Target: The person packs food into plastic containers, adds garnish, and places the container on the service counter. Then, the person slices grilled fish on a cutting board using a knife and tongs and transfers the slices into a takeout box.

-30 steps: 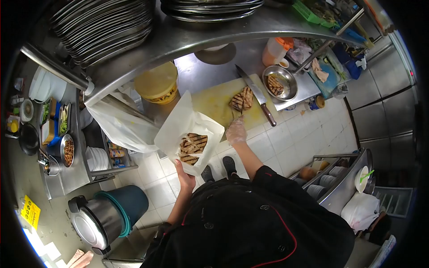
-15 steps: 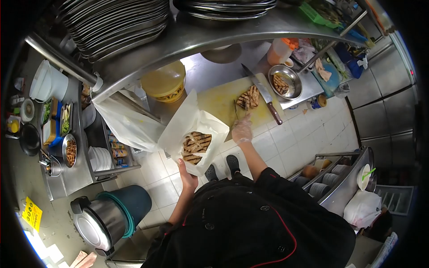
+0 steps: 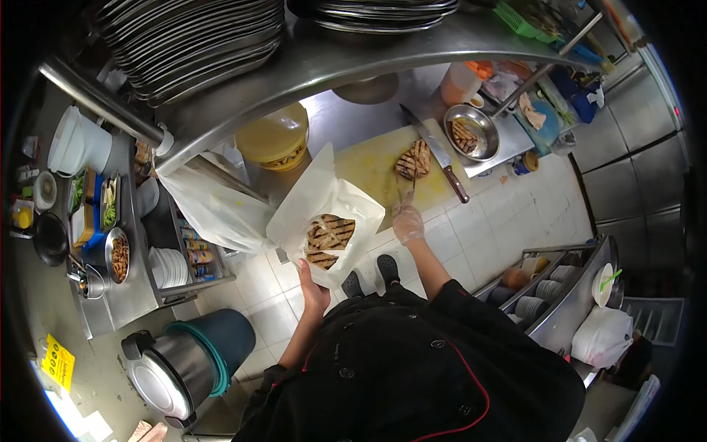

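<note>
My left hand (image 3: pixel 315 293) holds a paper-lined container (image 3: pixel 353 206) from below, its thumb on the near edge. Grilled meat pieces (image 3: pixel 330 231) with dark stripes lie inside it. My right hand (image 3: pixel 407 224), in a clear glove, is closed round tongs (image 3: pixel 404 193) at the front edge of the yellowish cutting board (image 3: pixel 361 168). The tongs' tips reach grilled meat (image 3: pixel 413 160) on the board; whether they grip it is unclear. Right of that meat, a knife (image 3: pixel 439 151) with a brown handle lies across the board.
A steel bowl (image 3: pixel 486 134) with grilled meat stands right of the board. Behind it is an orange-lidded pitcher (image 3: pixel 459 85). A yellow bucket (image 3: pixel 274 140) stands at the left. Overhead, a steel shelf (image 3: pixel 324 66) bears stacked metal plates (image 3: pixel 199 44). A white bag (image 3: pixel 213 202) hangs at the left.
My right hand has drawn back a little from the meat, toward me, with the tongs' tips still near it. The whole view has shifted slightly. My left hand still holds the container.
</note>
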Available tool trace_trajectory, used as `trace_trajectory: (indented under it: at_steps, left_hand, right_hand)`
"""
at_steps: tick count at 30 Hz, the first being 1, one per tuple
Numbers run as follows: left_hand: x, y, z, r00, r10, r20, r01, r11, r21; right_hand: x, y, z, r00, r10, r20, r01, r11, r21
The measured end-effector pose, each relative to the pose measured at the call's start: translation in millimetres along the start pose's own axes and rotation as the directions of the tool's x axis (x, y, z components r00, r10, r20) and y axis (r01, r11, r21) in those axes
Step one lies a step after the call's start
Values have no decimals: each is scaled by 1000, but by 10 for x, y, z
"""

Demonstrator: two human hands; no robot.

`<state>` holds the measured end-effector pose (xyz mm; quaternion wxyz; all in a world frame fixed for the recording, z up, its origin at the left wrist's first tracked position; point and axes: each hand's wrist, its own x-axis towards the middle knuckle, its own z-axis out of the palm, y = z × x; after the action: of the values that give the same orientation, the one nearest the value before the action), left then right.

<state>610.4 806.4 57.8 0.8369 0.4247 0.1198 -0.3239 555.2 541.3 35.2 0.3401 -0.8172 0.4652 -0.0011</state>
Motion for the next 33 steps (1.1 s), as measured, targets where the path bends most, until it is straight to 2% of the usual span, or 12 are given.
trace_trajectory:
  at_steps: [4, 7, 10, 12, 14, 19, 22, 25, 28, 33]
  left_hand:
    - [0, 41, 89, 1000, 28, -11, -28, 999, 33]
    - [-11, 66, 137, 999, 30, -27, -28, 999, 42]
    - [-7, 71, 140, 999, 27, -25, -26, 999, 45]
    - [3, 61, 126, 1000, 3, -9, -2, 999, 40]
    - [19, 61, 100, 999, -35, 17, 34, 999, 29]
    - [55, 28, 105, 1000, -15, -14, 15, 1000, 20]
    - [72, 40, 107, 1000, -3, 1, 3, 1000, 13]
    - [59, 68, 99, 1000, 16, 10, -16, 1000, 8]
    - [0, 114, 81, 1000, 20, -23, -19, 999, 31]
    - [-66, 75, -114, 999, -9, -51, 10, 1000, 13]
  right_hand:
    - [-34, -167, -110, 992, 101, 75, -99, 995, -31]
    - [12, -169, -143, 989, 145, 25, -144, 989, -36]
    - [95, -159, -185, 983, 174, 62, -171, 984, -59]
    - [290, -26, -32, 990, 52, 129, -23, 975, -223]
    - [395, 54, 101, 989, 10, 144, 28, 966, -256]
    - [248, -76, -12, 996, 73, 56, -69, 995, -78]
    - [5, -164, -288, 984, 29, 177, 10, 977, -215]
    - [-91, 100, -371, 961, -182, 207, 222, 957, -188]
    - [-81, 265, -393, 936, -279, 216, 319, 931, -178]
    - [-133, 193, -278, 961, -227, 160, 254, 951, -178]
